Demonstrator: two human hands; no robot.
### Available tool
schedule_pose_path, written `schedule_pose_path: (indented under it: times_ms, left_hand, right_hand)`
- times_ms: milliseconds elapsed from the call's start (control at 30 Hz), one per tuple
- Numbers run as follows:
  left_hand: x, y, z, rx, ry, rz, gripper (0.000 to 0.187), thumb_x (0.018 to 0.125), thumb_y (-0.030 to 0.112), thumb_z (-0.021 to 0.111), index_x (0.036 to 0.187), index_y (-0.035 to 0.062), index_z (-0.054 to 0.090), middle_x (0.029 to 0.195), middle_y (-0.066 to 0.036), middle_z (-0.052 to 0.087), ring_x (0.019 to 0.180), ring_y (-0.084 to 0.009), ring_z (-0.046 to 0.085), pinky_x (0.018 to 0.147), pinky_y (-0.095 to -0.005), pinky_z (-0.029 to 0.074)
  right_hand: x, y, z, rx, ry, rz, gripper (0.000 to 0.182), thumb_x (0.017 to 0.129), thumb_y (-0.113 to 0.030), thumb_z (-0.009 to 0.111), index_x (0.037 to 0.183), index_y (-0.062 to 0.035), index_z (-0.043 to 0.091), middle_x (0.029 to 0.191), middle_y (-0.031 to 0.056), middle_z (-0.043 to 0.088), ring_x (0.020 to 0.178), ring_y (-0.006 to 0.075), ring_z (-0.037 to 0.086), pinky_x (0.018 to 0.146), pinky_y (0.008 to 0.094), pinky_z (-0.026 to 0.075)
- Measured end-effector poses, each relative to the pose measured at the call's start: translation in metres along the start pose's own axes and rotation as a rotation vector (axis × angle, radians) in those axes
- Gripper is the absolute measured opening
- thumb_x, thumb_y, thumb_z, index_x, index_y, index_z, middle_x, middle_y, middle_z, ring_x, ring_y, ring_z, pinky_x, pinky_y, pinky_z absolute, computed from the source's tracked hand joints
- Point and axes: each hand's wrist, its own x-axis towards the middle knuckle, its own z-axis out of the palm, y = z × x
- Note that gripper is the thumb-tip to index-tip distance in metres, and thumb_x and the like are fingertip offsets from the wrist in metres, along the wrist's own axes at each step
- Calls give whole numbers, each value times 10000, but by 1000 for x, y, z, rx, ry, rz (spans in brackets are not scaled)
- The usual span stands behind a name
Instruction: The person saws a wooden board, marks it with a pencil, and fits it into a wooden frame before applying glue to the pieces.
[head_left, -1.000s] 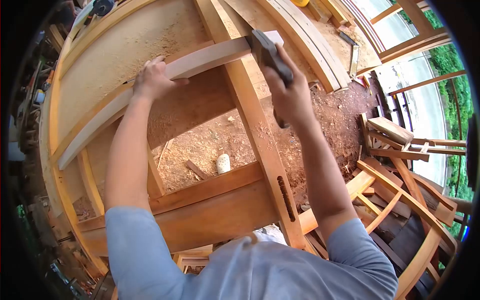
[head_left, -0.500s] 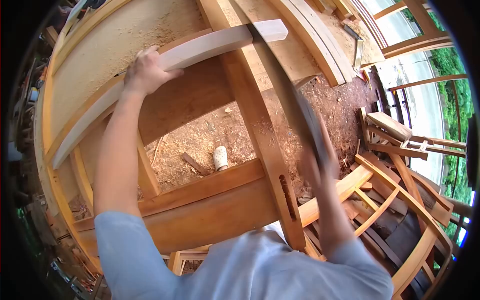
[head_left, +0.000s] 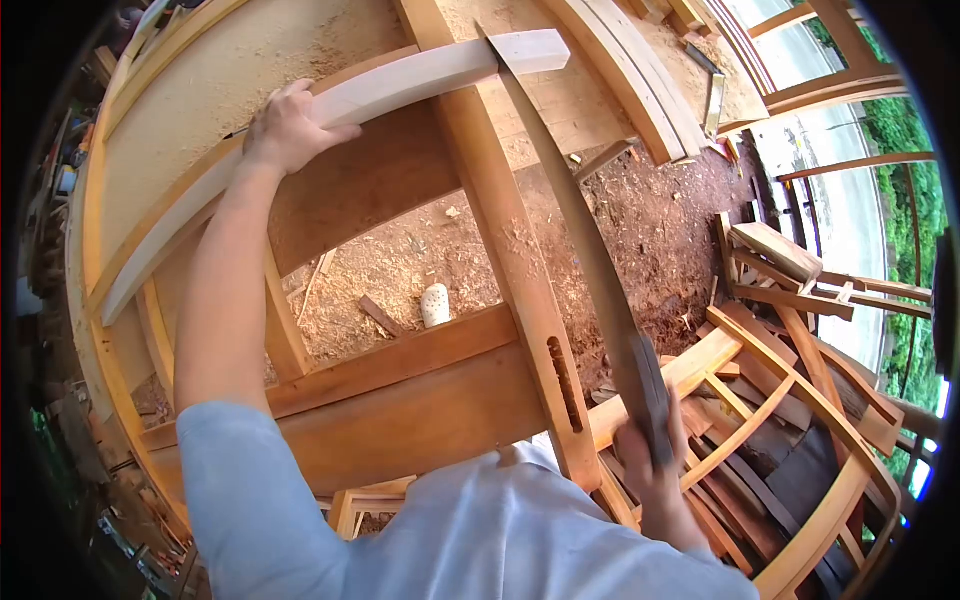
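A long pale curved board [head_left: 400,88] lies over the brown wooden frame [head_left: 490,190]. My left hand [head_left: 292,130] grips it from above, with the thumb toward the near edge. A thin dark point, perhaps a pencil tip [head_left: 236,133], pokes out beside that hand; the rest is hidden. My right hand [head_left: 652,455] is closed around the dark handle of a handsaw [head_left: 575,210]. The saw's long blade slants up and away, and its far part crosses the board near the board's right end.
A chair-like wooden frame [head_left: 760,420] and scrap pieces lie at the lower right. Wood shavings cover the ground [head_left: 440,250], where a white clog [head_left: 435,305] shows. Curved boards [head_left: 630,85] and a metal-and-wood square [head_left: 715,100] lie at the upper right.
My right hand has pulled the saw down and back toward my body, so more blade shows on my side of the board. My left hand stays on the board.
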Motion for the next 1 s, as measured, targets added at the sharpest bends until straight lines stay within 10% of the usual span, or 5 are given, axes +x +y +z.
schedule_pose_path:
  times_ms: [300, 533, 800, 933, 1000]
  left_hand:
    - [2, 4, -12, 38, -49, 11, 932, 716, 688, 804, 1277, -42, 655, 1474, -194, 552, 1343, -375, 530, 1123, -452, 448]
    - [-2, 12, -12, -13, -49, -67, 819, 689, 753, 788, 1071, 32, 716, 1216, -134, 660, 1215, -325, 614, 1045, -478, 508]
    - [-1, 1, 2, -30, 61, 5, 794, 688, 697, 821, 1071, 14, 688, 1181, -186, 681, 1148, -358, 652, 987, -485, 533]
    - [-3, -2, 8, -2, 179, 93, 790, 685, 697, 822, 1050, 8, 694, 1165, -186, 692, 1144, -355, 659, 992, -476, 534]
    - [-6, 2, 4, -1, 167, 53, 774, 691, 700, 816, 1011, 4, 703, 1140, -185, 700, 1163, -356, 651, 1012, -468, 523]
  right_hand:
    - [339, -25, 132, 76, 140, -371, 591, 954, -179, 635, 1504, -23, 486, 898, 137, 716, 784, 166, 651, 730, 307, 532]
    - [337, -53, 119, -47, 37, -185, 613, 963, -251, 642, 1507, -20, 477, 935, 197, 732, 798, 212, 681, 744, 345, 535]
    - [-9, -15, -5, 48, 40, 121, 721, 886, 47, 516, 1555, 120, 258, 1379, 340, 590, 1068, 249, 706, 855, 310, 539]
    - [139, -2, 45, -215, 29, -48, 664, 943, -12, 490, 1585, 10, 322, 1376, 262, 622, 1085, 194, 682, 850, 302, 526]
    - [278, -23, 102, 153, 32, -60, 627, 959, -123, 608, 1554, -50, 425, 920, 122, 695, 773, 143, 613, 711, 293, 511]
